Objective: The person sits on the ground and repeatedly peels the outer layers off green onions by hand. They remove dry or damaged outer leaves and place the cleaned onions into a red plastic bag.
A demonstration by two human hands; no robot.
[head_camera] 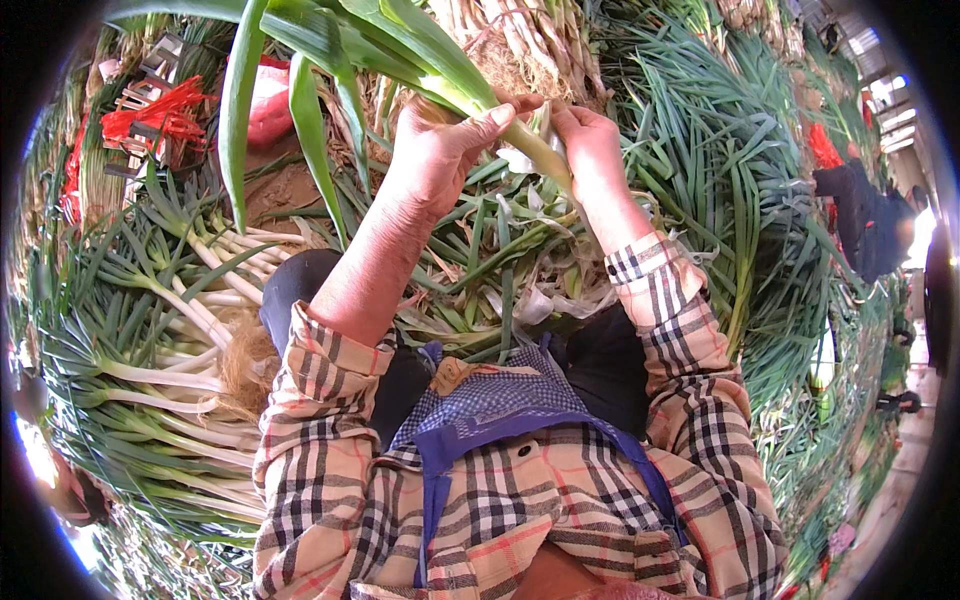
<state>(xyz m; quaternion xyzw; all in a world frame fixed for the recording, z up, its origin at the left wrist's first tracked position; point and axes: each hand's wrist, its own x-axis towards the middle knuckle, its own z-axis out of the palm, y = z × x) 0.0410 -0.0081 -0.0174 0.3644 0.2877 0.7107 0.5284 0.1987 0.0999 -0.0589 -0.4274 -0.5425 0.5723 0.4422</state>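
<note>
My left hand [442, 146] grips a large green onion [536, 146] at the base of its leaves. The broad green leaves [420, 41] fan out to the upper left, and the pale stalk slants down toward my right wrist. Beside the stalk, my right hand [592, 142] has its fingertips pinched on a whitish strip of outer skin [553, 124]. Part of the stalk's lower end is hidden by my right hand and forearm. Under both hands lies a heap of stripped leaves and papery skins [525, 255].
Trimmed green onions [180, 375] with white stalks lie at my left, some with brown roots. Bundled onions [525, 52] stand ahead with dry roots showing. Unpeeled onions [712, 150] pile up on the right. Red ties [157, 116] hang on a rack at upper left.
</note>
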